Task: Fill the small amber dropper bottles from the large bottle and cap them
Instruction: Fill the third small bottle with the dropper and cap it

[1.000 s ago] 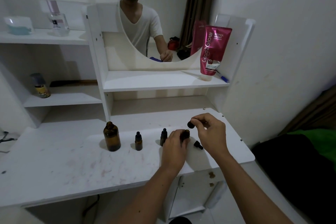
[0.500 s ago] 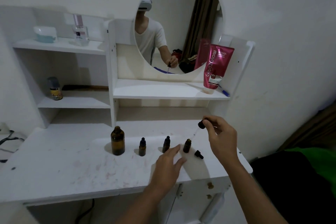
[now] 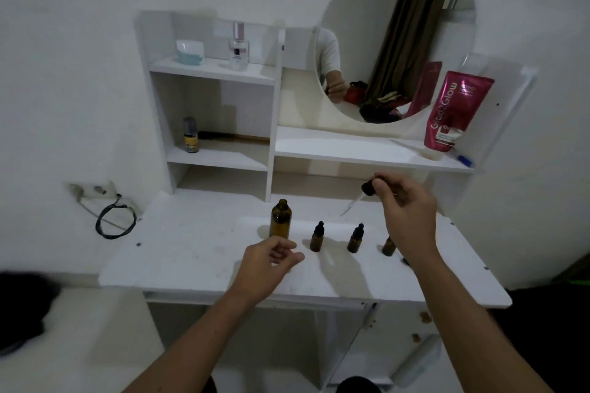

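Observation:
A large amber bottle (image 3: 280, 219) stands uncapped on the white table (image 3: 198, 249). To its right stand two small capped amber dropper bottles (image 3: 316, 237) (image 3: 355, 239). A third small bottle (image 3: 388, 246) is uncapped and partly hidden behind my right wrist. My right hand (image 3: 407, 210) is raised above the table, pinching a black dropper cap (image 3: 368, 187) whose glass pipette slants down to the left. My left hand (image 3: 267, 260) hovers just in front of the large bottle, fingers loosely curled and holding nothing.
A pink tube (image 3: 453, 112) leans on the shelf under the round mirror (image 3: 396, 35). Jars and a perfume bottle (image 3: 238, 47) sit on the left shelves. A black cable (image 3: 113, 220) coils at the table's left end. A small dark cap (image 3: 406, 262) lies by my right wrist.
My left hand has moved left from the small bottles to in front of the large bottle. My right hand has carried the dropper up and leftward, away from the uncapped small bottle. The view has swung left.

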